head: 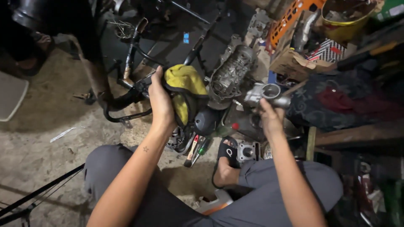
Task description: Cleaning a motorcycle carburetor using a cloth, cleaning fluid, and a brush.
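Observation:
My left hand (pixel 160 100) grips a yellow rag (pixel 185 86) bunched over a dark part, held above the engine pieces on the floor. Out to the right, my right hand (pixel 270 117) holds up a small grey metal part with a round opening (pixel 266 93). Between the two hands stands a finned grey engine casing (pixel 230 72). My knees in grey trousers frame the bottom of the view, and my foot in a black sandal (pixel 227 153) rests on the floor beside a small metal cylinder (pixel 247 151).
A black tubular motorcycle frame (pixel 126 94) lies on the dirty concrete floor at the left. Screwdrivers and a brush (pixel 196 149) lie below the rag. A cardboard box (pixel 294 63), an orange crate (pixel 290 17) and a yellow bucket (pixel 345 19) crowd the upper right, with dark cloth (pixel 345 103) over wooden planks.

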